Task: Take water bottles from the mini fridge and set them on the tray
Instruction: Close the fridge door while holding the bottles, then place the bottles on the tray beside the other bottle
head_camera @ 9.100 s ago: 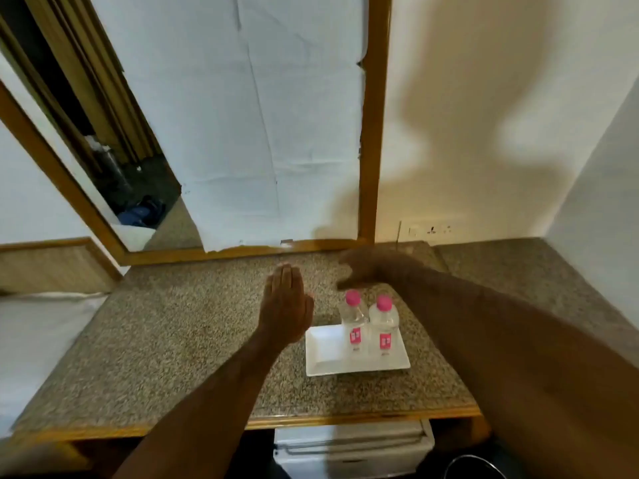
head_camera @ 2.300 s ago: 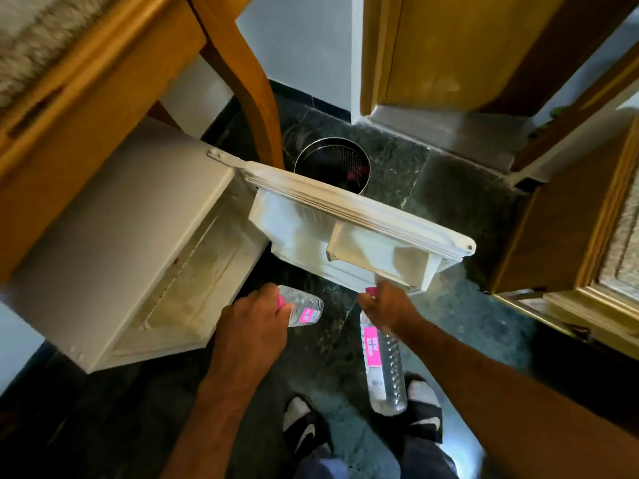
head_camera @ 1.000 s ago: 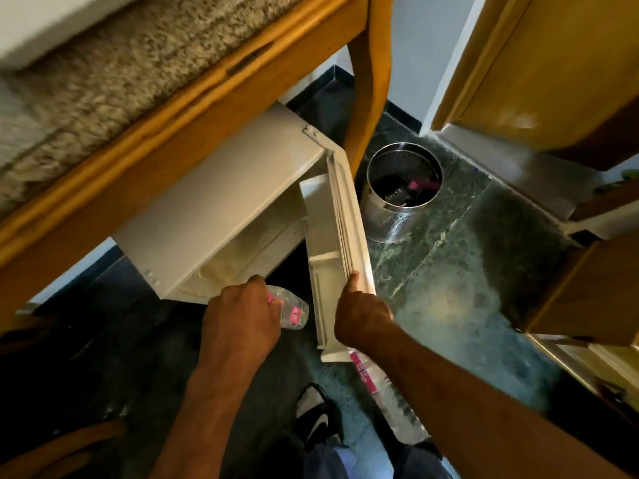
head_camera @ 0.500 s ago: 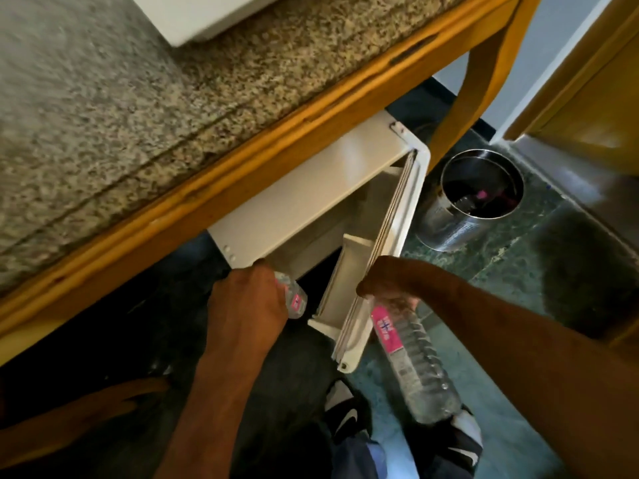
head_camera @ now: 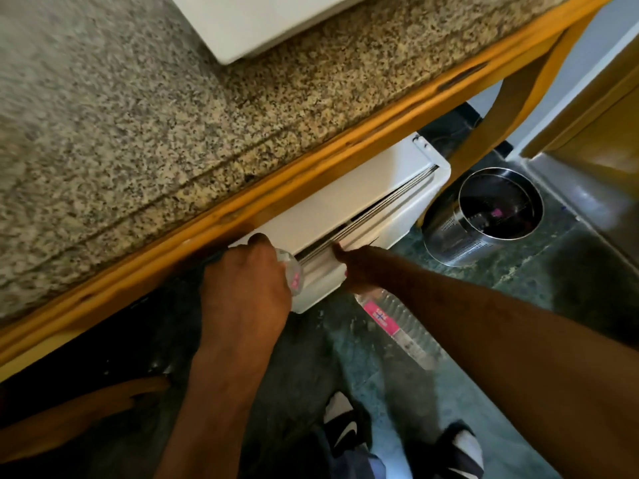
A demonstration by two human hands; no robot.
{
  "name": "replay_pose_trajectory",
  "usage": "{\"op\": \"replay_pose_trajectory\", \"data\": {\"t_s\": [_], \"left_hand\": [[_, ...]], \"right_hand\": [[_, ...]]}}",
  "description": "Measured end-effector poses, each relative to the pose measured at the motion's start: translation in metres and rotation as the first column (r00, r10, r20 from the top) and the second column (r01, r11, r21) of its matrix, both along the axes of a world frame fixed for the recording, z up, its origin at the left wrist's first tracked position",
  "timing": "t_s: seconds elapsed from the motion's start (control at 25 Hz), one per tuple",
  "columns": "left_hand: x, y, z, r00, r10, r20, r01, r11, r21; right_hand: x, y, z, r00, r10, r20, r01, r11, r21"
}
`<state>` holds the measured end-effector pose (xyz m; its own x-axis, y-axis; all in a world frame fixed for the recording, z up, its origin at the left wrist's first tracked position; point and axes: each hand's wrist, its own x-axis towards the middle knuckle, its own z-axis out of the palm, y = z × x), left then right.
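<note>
Holding a bottle (head_camera: 294, 275) in our left hand (head_camera: 247, 288) and another bottle (head_camera: 397, 326) in our right hand (head_camera: 358, 271), we push the door (head_camera: 387, 219). Fingers could get pinched in the gap. A bottle could slip.

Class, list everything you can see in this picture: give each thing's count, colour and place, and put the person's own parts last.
Counter: one, speckled granite with a wooden edge, upper left.
Tray: one, white, on the counter, top edge.
Mini fridge: one, white, under the counter, door almost shut.
Water bottles: two, clear with pink labels; small bottle in the left hand, large bottle hanging from the right hand.
Bin: one, steel, on the floor, right of the fridge.
Floor: dark green stone.
Shoes: two, black and white, bottom.
Left hand: one, centre.
Right hand: one, at the door's edge.
</note>
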<state>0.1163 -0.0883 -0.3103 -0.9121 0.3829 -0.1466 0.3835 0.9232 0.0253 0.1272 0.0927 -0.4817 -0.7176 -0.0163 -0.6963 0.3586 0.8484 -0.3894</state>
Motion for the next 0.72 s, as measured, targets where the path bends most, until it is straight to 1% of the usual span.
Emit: {"op": "replay_pose_trajectory", "data": {"t_s": [0.04,0.12,0.16,0.24,0.36,0.44,0.48,0.56,0.6,0.72], "left_hand": [[0.001,-0.001,0.004,1.000,0.006,0.009,-0.006,1.000,-0.014],[0.003,0.008,-0.001,0.999,0.001,0.042,-0.001,1.000,-0.016],[0.005,0.013,-0.007,0.998,-0.005,0.063,0.006,1.000,-0.014],[0.009,0.016,-0.013,0.994,-0.012,0.108,0.013,1.000,-0.010],[0.005,0.023,-0.013,0.991,-0.004,0.131,0.002,1.000,0.011],[0.006,0.034,-0.010,0.987,0.005,0.160,-0.007,1.000,0.013],[0.008,0.039,-0.004,0.984,0.005,0.178,-0.007,1.000,0.014],[0.011,0.049,0.022,0.985,-0.013,0.173,0.008,1.000,0.025],[0.015,0.055,0.043,0.986,-0.023,0.165,0.016,0.999,0.042],[0.027,0.066,0.122,0.985,-0.092,0.146,0.078,0.992,0.104]], "right_hand": [[-0.006,-0.006,0.000,1.000,0.019,-0.025,-0.018,0.999,0.037],[-0.004,-0.005,-0.011,0.995,0.076,-0.064,-0.065,0.983,0.170],[0.000,-0.001,-0.016,0.993,0.100,-0.058,-0.085,0.972,0.219],[0.006,0.004,-0.022,0.996,0.084,-0.029,-0.077,0.978,0.194],[0.001,0.005,-0.020,0.990,0.063,-0.129,-0.033,0.975,0.221],[0.005,0.008,-0.006,0.975,0.062,-0.212,-0.004,0.965,0.263],[0.014,0.007,0.006,0.963,0.059,-0.263,0.013,0.964,0.265],[0.034,0.014,0.049,0.896,0.099,-0.432,0.013,0.969,0.248],[0.044,0.023,0.084,0.846,0.106,-0.522,0.006,0.978,0.207],[0.071,0.046,0.203,0.686,0.008,-0.727,0.008,1.000,0.018]]}}
